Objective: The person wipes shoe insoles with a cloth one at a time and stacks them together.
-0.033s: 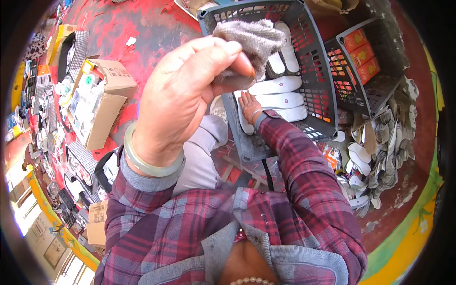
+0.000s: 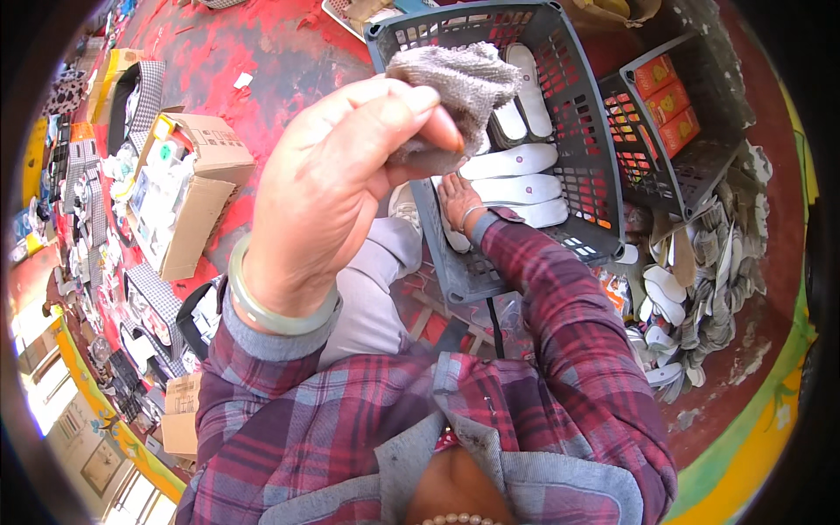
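Observation:
Raised close in front of me, my left hand (image 2: 328,179) pinches a crumpled grey cloth (image 2: 468,87) between thumb and fingers. My right hand (image 2: 457,199) reaches into a dark plastic crate (image 2: 592,144), its fingers stretched out over the near left ends of the white insoles (image 2: 518,190). The insoles lie side by side, some with a small round mark. Further back in the crate stand more insoles (image 2: 527,83), packed lengthwise. The cloth and my left hand hide the crate's left part.
At right, a second dark crate (image 2: 669,192) holds orange boxes (image 2: 668,103). Below it lies a heap of loose insoles (image 2: 700,302). An open cardboard box (image 2: 210,166) stands left on the red-stained floor (image 2: 289,52), near checkered trays (image 2: 153,297). My light-trousered leg (image 2: 372,271) is beside the crate.
My left hand and the cloth have shifted very slightly left and down. My right hand stays on the insoles, with its fingers stretched out.

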### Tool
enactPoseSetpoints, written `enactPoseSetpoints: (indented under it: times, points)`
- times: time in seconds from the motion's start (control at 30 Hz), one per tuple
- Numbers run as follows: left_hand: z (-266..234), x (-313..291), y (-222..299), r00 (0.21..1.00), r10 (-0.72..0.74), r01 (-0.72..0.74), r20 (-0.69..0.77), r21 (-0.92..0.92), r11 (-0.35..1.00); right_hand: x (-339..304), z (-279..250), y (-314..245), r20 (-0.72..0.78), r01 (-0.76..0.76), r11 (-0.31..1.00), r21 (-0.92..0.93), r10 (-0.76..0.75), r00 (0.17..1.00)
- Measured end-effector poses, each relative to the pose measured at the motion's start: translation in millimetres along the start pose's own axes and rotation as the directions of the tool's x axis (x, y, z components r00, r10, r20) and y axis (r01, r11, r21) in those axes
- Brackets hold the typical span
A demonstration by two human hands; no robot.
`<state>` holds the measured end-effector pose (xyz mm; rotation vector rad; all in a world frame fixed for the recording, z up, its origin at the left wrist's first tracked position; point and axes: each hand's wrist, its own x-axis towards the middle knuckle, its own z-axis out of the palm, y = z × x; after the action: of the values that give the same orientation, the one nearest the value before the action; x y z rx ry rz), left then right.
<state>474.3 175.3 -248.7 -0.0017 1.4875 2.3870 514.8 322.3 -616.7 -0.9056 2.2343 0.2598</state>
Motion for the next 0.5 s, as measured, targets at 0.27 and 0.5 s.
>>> enactPoseSetpoints:
  times: [0.27,0.5]
  points:
    - [1,0,1,0.999,-0.012,0.013,-0.047,0.017,1.000,6,-33,25,0.023,0.094,0.994,0.050,-0.095,0.995]
    - [5,0,6,1.000,-0.026,0.026,-0.004,-0.035,0.999,21,-27,17,0.018,0.007,1.000,-0.019,-0.007,1.000]
